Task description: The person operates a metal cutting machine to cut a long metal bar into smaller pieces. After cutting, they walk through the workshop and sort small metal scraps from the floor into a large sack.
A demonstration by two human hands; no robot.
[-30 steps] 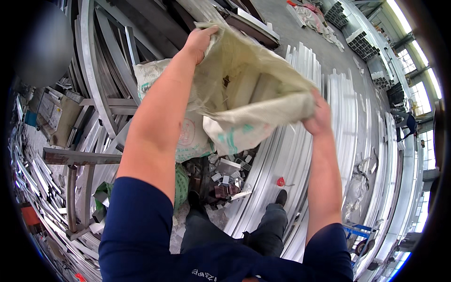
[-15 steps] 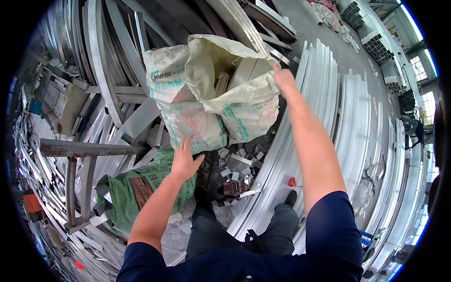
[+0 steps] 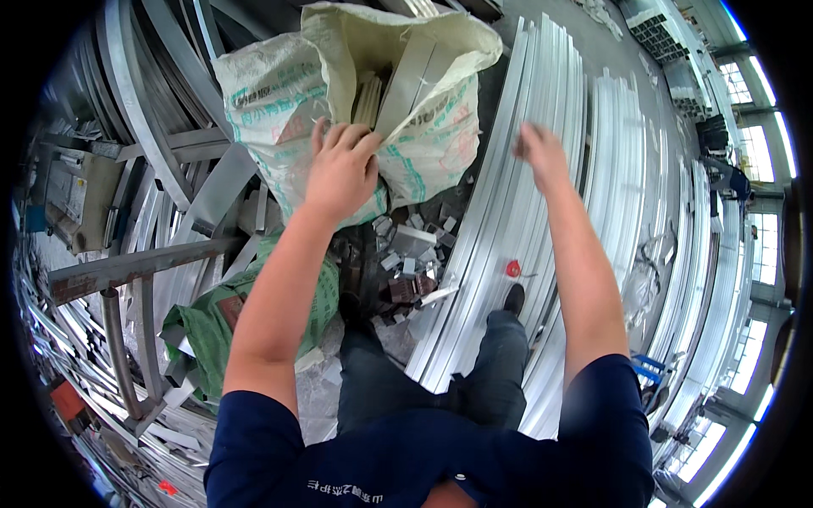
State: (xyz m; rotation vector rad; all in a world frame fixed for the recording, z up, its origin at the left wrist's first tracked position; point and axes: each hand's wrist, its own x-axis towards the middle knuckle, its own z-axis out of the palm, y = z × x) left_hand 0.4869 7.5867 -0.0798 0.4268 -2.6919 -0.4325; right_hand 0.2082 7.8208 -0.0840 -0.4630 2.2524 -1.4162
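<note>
A white woven sack (image 3: 432, 144) with green and red print stands upright in front of me, its mouth gaping. Inside lie metal offcuts (image 3: 408, 85), one of them a wide flat-sided piece. At the near rim, my left hand (image 3: 343, 169) has its fingers curled over the edge, gripping the fabric. My right hand (image 3: 544, 157) is apart from the sack, in the air over long silver profiles (image 3: 500, 229) to its right. Motion blur smears the right fingers, and whether they hold anything is unclear.
Small metal offcuts (image 3: 412, 241) are strewn on the floor between the sack and my feet. A green woven sack (image 3: 212, 326) lies at left beside a rusty metal frame (image 3: 144, 269). A small red object (image 3: 513, 268) rests on the profiles. Long bars (image 3: 127, 93) crowd the left.
My right hand has let go of the sack's right rim and moved away from it. My left hand has gone from the sack's lower front up to its near rim. The view has shifted.
</note>
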